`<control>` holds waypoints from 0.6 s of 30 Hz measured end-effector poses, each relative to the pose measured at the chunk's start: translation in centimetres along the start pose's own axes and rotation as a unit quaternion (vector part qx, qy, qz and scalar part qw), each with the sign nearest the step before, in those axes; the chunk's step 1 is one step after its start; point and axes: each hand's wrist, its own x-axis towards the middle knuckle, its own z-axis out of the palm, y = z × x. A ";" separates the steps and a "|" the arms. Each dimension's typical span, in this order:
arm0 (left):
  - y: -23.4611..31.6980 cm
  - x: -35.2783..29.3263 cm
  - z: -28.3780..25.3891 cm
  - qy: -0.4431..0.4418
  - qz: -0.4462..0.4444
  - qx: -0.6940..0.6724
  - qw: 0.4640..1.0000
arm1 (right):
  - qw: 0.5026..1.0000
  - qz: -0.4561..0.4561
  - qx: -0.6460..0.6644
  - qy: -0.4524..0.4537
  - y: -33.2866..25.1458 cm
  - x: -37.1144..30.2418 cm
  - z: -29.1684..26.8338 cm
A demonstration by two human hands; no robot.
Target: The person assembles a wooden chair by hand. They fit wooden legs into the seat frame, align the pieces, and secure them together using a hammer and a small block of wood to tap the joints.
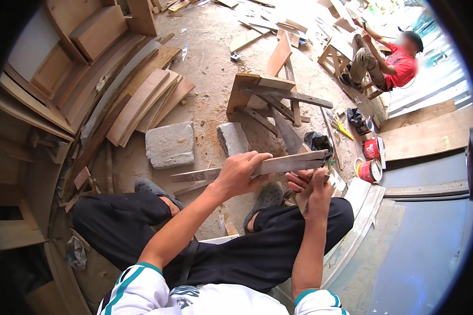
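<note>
My left hand (240,173) is wrapped around a long, weathered wooden strip (291,163) held level above my lap. The strip runs from left of that hand to a dark, split-looking right end. Just under this end is my right hand (312,193), palm turned up and fingers curled in. Whatever lies between those fingers is too small or hidden to make out. A small green bit (329,163) shows at the strip's tip. Behind the strip, a dark plastic bag (317,140) lies on the ground.
Two pale blocks (170,145) sit before my feet. Beyond them stands a wooden frame (270,97) with jutting legs. Cut boards (147,105) are stacked at left. Red cans (369,170) and a yellow-handled tool (343,128) lie at right. A person in red (402,65) sits working farther back.
</note>
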 end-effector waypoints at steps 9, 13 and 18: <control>-1.0 0.3 -0.4 -0.100 0.009 0.072 0.992 | 0.998 -0.002 -0.037 0.058 -1.1 0.4 -1.0; -3.5 -1.6 -0.2 0.034 0.051 0.147 0.987 | 0.997 0.006 -0.038 0.073 -0.9 0.4 -0.1; -5.1 -7.1 5.7 0.400 -0.361 0.035 0.842 | 0.995 -0.002 -0.024 0.092 -0.7 -0.3 0.6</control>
